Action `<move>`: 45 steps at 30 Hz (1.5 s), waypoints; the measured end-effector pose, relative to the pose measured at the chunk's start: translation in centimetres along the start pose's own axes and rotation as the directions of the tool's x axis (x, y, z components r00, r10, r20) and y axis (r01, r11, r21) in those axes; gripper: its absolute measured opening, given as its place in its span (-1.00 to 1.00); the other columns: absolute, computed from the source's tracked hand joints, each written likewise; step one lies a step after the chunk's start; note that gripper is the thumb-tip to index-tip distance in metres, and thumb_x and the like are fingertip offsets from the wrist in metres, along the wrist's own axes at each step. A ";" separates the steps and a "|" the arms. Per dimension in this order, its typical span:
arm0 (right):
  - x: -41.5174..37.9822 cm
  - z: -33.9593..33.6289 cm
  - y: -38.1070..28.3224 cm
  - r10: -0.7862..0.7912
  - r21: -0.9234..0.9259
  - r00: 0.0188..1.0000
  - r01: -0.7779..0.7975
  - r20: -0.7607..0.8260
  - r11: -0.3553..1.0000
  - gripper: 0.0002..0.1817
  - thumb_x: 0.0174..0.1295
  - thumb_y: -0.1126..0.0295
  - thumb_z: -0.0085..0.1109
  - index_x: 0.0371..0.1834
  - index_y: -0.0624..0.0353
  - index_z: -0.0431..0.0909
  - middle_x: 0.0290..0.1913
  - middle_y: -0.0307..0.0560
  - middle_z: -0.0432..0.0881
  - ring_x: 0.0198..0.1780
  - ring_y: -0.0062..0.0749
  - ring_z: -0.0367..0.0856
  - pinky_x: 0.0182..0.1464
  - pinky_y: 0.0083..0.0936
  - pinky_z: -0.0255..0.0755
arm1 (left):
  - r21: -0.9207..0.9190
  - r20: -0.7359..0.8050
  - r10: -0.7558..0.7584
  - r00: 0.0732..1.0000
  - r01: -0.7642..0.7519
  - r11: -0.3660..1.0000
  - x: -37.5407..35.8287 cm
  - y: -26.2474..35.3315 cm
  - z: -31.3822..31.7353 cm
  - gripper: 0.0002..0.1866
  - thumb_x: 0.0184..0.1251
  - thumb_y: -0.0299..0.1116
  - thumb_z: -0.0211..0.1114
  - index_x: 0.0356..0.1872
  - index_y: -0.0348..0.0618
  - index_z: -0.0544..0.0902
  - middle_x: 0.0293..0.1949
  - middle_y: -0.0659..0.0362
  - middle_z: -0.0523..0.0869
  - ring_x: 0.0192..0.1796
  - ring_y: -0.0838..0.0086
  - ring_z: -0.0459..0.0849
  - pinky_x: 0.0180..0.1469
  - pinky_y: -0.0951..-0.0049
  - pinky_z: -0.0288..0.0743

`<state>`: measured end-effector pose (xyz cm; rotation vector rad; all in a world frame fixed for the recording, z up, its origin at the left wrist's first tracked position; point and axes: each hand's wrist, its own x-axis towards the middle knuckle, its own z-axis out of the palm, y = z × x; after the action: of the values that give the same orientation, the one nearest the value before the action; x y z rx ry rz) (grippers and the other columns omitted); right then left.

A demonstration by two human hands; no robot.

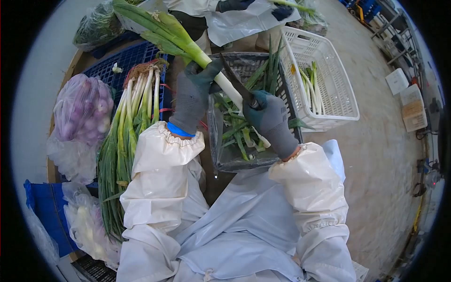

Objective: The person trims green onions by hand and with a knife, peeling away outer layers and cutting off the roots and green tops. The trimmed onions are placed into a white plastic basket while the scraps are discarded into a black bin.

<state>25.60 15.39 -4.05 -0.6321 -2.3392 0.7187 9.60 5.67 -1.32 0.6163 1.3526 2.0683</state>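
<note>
My left hand [195, 94], in a grey glove with dark green fingers, is closed around a large leek [190, 47]. Its green leaves point to the upper left and its white stem runs down to my right hand. In the same kind of glove, my right hand [270, 117] grips a knife [235, 77], whose dark blade lies along the white stem with its tip up and left. Below both hands stands a black crate [216, 145] with green leaf trimmings [237, 134] in it. The lower end of the stem is partly hidden behind my right hand.
To the left, a bundle of leeks [124, 122] lies roots-up beside a bag of purple onions [82, 110]. A white crate [336, 70] at the right holds several trimmed leeks [312, 89]. Across from me is another person's gloved hand [235, 4].
</note>
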 end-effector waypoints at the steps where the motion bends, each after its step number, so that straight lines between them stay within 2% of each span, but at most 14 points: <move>1: 0.0 -0.1 0.1 0.086 0.092 0.996 -0.089 0.039 0.992 -0.78 0.13 0.24 0.27 -0.35 0.18 0.63 -0.48 0.08 0.59 -0.43 -0.05 0.61 -0.36 -0.30 0.44 | 0.035 0.003 -0.010 1.000 0.010 0.999 0.0 0.1 0.0 -0.75 0.30 -0.32 0.34 -0.12 -0.24 0.58 -0.27 0.16 0.66 -0.31 0.51 0.69 -0.27 0.52 0.65; 3: 0.2 -0.5 0.1 0.240 0.263 0.961 -0.270 0.139 0.926 -0.76 0.14 0.24 0.28 -0.27 0.19 0.66 -0.48 0.04 0.62 -0.47 -0.20 0.63 -0.36 -0.36 0.44 | 0.039 0.014 -0.023 1.000 0.022 0.999 -0.1 0.5 0.1 -0.75 0.30 -0.32 0.33 -0.10 -0.22 0.56 -0.24 0.15 0.66 -0.27 0.47 0.70 -0.23 0.47 0.67; 9: 1.2 -1.6 -2.3 0.202 0.373 0.971 -0.237 0.130 0.897 -0.75 0.16 0.27 0.28 -0.21 0.20 0.67 -0.50 -0.06 0.63 -0.47 -0.53 0.58 -0.37 -0.48 0.43 | 0.015 0.045 -0.064 0.997 0.064 0.998 -0.8 0.8 1.5 -0.73 0.26 -0.36 0.39 -0.13 -0.32 0.59 -0.30 0.16 0.66 -0.30 0.51 0.68 -0.24 0.53 0.66; 18: 1.4 0.1 -0.9 0.127 0.234 0.986 -0.098 -0.108 0.967 -0.77 0.18 0.28 0.23 -0.28 0.24 0.64 -0.53 -0.02 0.62 -0.50 -0.42 0.63 -0.42 -0.44 0.45 | -0.007 0.099 -0.087 0.991 0.088 0.996 -0.9 0.8 1.2 -0.74 0.27 -0.41 0.34 -0.09 -0.32 0.58 -0.26 0.12 0.64 -0.22 0.46 0.68 -0.25 0.49 0.66; 21: 1.3 -1.6 -2.3 0.528 0.681 0.834 -0.480 0.159 0.553 -0.76 0.21 0.29 0.18 -0.39 0.30 0.59 -0.57 -0.07 0.60 -0.59 -0.40 0.58 -0.51 -0.50 0.42 | -0.093 0.149 -0.037 0.988 0.051 0.994 -0.1 0.7 0.7 -0.72 0.22 -0.42 0.34 -0.08 -0.31 0.57 -0.28 0.12 0.64 -0.25 0.45 0.67 -0.32 0.50 0.62; 23: 1.4 -1.9 -1.0 0.506 0.781 0.850 -0.414 0.148 0.467 -0.75 0.23 0.29 0.14 -0.42 0.29 0.58 -0.59 -0.10 0.59 -0.64 -0.41 0.54 -0.57 -0.52 0.39 | -0.201 0.175 -0.019 0.984 0.055 0.978 0.5 0.5 0.2 -0.69 0.18 -0.42 0.34 -0.06 -0.29 0.57 -0.31 0.12 0.64 -0.31 0.45 0.67 -0.38 0.52 0.58; 26: 1.9 -2.9 -0.3 0.517 0.868 0.841 -0.370 0.161 0.331 -0.74 0.25 0.28 0.11 -0.47 0.25 0.56 -0.60 -0.12 0.56 -0.65 -0.44 0.51 -0.61 -0.54 0.35 | -0.140 0.151 -0.103 0.983 0.125 0.982 1.6 -0.1 -1.7 -0.65 0.23 -0.46 0.22 0.04 -0.33 0.52 -0.22 0.04 0.67 -0.11 0.31 0.69 0.06 0.29 0.61; 28: 2.0 -4.9 -1.6 0.528 0.882 0.827 -0.383 0.195 0.274 -0.74 0.27 0.24 0.11 -0.46 0.19 0.56 -0.60 -0.17 0.53 -0.63 -0.47 0.50 -0.61 -0.53 0.35 | -0.175 0.125 -0.035 0.992 0.057 0.983 2.8 -0.3 -2.9 -0.63 0.21 -0.47 0.21 0.06 -0.35 0.51 -0.22 0.04 0.67 -0.09 0.30 0.69 0.06 0.26 0.61; 31: 2.5 -8.0 -1.4 0.498 0.934 0.864 -0.237 0.076 0.268 -0.75 0.33 0.23 0.08 -0.36 0.19 0.57 -0.57 -0.23 0.52 -0.60 -0.54 0.47 -0.58 -0.61 0.35 | -0.178 0.052 0.042 0.998 -0.032 0.984 2.9 0.3 -3.7 -0.59 0.17 -0.51 0.18 0.08 -0.38 0.50 -0.21 0.03 0.67 -0.09 0.27 0.68 0.08 0.21 0.60; 33: 2.3 -10.4 -1.9 0.357 0.816 0.911 -0.040 -0.208 0.577 -0.75 0.36 0.26 0.06 -0.25 0.23 0.60 -0.51 -0.21 0.56 -0.55 -0.60 0.48 -0.54 -0.67 0.35 | -0.216 0.008 0.071 0.997 -0.068 0.974 2.7 0.6 -3.9 -0.60 0.15 -0.54 0.17 0.06 -0.37 0.50 -0.23 0.05 0.67 -0.16 0.33 0.68 -0.01 0.29 0.61; 35: 2.2 -13.5 -2.1 0.433 0.897 0.901 -0.214 0.028 0.387 -0.72 0.35 0.27 0.08 -0.13 0.28 0.62 -0.42 -0.19 0.61 -0.48 -0.63 0.53 -0.45 -0.70 0.40 | -0.303 -0.018 0.087 0.996 -0.088 0.949 3.3 0.2 -4.2 -0.65 0.14 -0.57 0.18 0.01 -0.31 0.52 -0.27 0.09 0.67 -0.29 0.45 0.67 -0.21 0.49 0.63; 36: 2.6 -13.1 -2.5 0.472 0.828 0.873 -0.170 -0.126 0.535 -0.71 0.30 0.30 0.18 -0.05 0.28 0.62 -0.36 -0.18 0.64 -0.43 -0.64 0.56 -0.40 -0.72 0.42 | -0.327 -0.010 0.094 0.995 -0.092 0.941 3.6 -0.2 -4.6 -0.65 0.14 -0.57 0.17 0.01 -0.31 0.52 -0.23 0.08 0.67 -0.26 0.43 0.68 -0.17 0.46 0.64; 40: 2.4 -8.9 -2.1 0.332 0.434 0.937 -0.255 -0.111 0.864 -0.70 0.17 0.35 0.33 -0.07 0.24 0.64 -0.37 -0.20 0.65 -0.41 -0.64 0.55 -0.35 -0.66 0.40 | -0.440 0.007 0.063 0.998 -0.053 0.897 3.3 -0.2 -4.0 -0.66 0.15 -0.55 0.14 -0.01 -0.32 0.54 -0.13 0.05 0.66 -0.19 0.36 0.68 -0.09 0.35 0.64; 45: 0.7 -2.8 -1.8 0.256 0.289 0.942 -0.313 0.216 0.905 -0.62 0.11 0.18 0.33 -0.07 0.15 0.66 -0.44 -0.03 0.65 -0.43 -0.44 0.63 -0.33 -0.44 0.45 | -0.548 0.200 -0.010 0.980 0.120 0.828 2.8 -0.4 -3.6 -0.66 0.17 -0.50 0.13 0.01 -0.32 0.55 -0.16 0.07 0.65 -0.21 0.32 0.67 -0.03 0.33 0.62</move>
<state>26.50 15.39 -0.80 -0.7991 -2.2313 1.3059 5.26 5.35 -2.85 0.4781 0.5935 2.1418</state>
